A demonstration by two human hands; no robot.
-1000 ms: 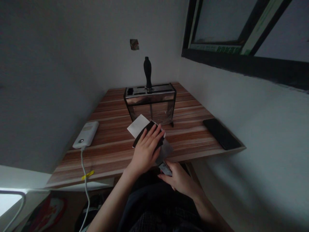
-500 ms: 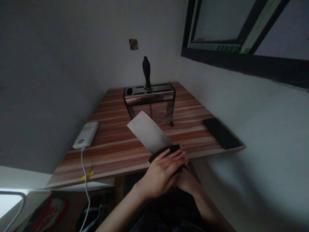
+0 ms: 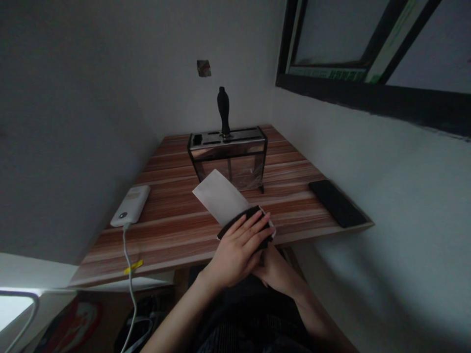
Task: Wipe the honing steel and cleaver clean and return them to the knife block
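Note:
A cleaver with a broad pale blade (image 3: 221,195) points up and left over the front of the table. Across its lower part lies a folded black cloth (image 3: 250,212) with a light edge. My left hand (image 3: 235,252) is laid over the cloth, pressing it round the blade with the fingers nearly straight; its thumb is hidden beneath. Below it, my right hand (image 3: 277,271) is closed at the handle end of the cleaver, and the handle itself is covered by the hands. Behind the blade stands a clear-sided knife block (image 3: 245,146) with a black-handled tool (image 3: 223,110) upright in a slot.
The wood-grain table (image 3: 167,206) meets walls at left, back and right. On its left lies a white power bank (image 3: 131,205) with a white cable (image 3: 129,274) hanging over the front edge. A black phone (image 3: 337,203) is near the right edge. Yellow tape (image 3: 133,267) marks the front edge.
My left hand and the black cloth have slid up and left along the blade, covering more of it. The blade's far end has hardly moved.

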